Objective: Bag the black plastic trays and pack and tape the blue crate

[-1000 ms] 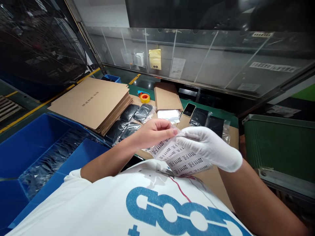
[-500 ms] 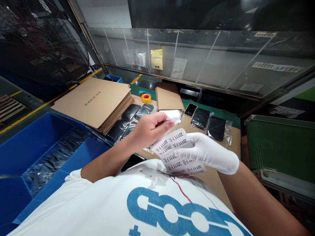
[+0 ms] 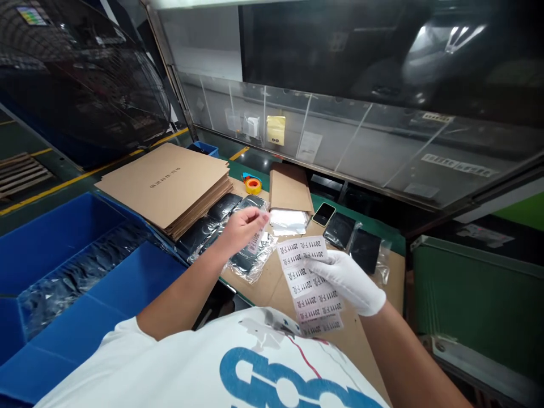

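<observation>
My left hand (image 3: 244, 226), bare, is pinched closed over the plastic-bagged dark parts. A small white printed label (image 3: 255, 241) hangs at its fingertips; whether it touches the bag beneath I cannot tell. That bagged dark part (image 3: 245, 262) lies on cardboard, partly under the hand. My right hand (image 3: 351, 277), in a white glove, grips a sheet of labels (image 3: 312, 286) between thumb and fingers. The sheet carries rows of black print and is held above the table, in front of my shirt.
A stack of flat cardboard (image 3: 165, 181) stands at left, above a blue bin (image 3: 123, 283) holding bagged parts. Behind the hands lie a tape roll (image 3: 253, 184), a cardboard box (image 3: 291, 187) with white sheets (image 3: 289, 221), and a phone (image 3: 324, 213). More bagged dark parts (image 3: 365, 249) are at right.
My left hand has moved left, away from the label sheet, to above the bagged parts, with a label at its fingertips. The right hand's sheet now hangs more fully in view.
</observation>
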### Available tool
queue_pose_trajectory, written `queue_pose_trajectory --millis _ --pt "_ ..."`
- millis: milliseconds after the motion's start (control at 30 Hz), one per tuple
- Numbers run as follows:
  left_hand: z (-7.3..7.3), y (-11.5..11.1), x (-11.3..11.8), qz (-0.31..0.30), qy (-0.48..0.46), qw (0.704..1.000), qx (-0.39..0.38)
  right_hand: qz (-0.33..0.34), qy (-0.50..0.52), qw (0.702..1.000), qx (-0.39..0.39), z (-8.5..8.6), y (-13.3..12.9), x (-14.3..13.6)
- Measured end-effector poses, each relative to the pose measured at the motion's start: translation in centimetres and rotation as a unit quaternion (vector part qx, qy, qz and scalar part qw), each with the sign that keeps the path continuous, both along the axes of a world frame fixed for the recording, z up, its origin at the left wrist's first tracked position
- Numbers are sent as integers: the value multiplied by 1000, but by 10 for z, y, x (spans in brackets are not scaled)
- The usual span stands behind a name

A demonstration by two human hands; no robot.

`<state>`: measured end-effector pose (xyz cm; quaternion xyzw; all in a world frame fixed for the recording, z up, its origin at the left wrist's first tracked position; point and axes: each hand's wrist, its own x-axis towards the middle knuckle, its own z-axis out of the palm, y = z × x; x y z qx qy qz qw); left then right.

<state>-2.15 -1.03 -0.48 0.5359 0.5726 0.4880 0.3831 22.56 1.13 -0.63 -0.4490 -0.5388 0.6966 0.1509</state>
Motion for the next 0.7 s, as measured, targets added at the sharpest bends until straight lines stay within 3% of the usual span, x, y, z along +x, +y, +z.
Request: queue_pose_trajectory --millis 100,167,267,333,433,500,567,633,700 --pt "-17 -12 20 -120 -124 983 -65 -37 18 999 -17 -7 11 3" --pt "-30 -20 40 -158 -128 974 -95 -51 19 998 -21 -10 17 4" --pt "-44 -23 66 -97 -110 982 -117 -24 36 999 -25 -13 23 10" --pt "-48 -20 74 -26 -124 985 -114 47 68 996 -30 -14 25 20" --pt "-45 -16 74 20 -133 981 -136 137 73 988 -3 -19 26 38" --pt "-40 -19 72 42 -71 990 -118 134 51 989 31 -25 28 48" --pt "-32 -26 72 49 57 996 -42 112 43 991 63 -31 28 53" --pt "-23 -36 75 -13 187 982 24 113 56 988 91 -33 28 53" --pt "-15 -44 81 -122 252 960 28 146 87 979 111 -31 26 50"
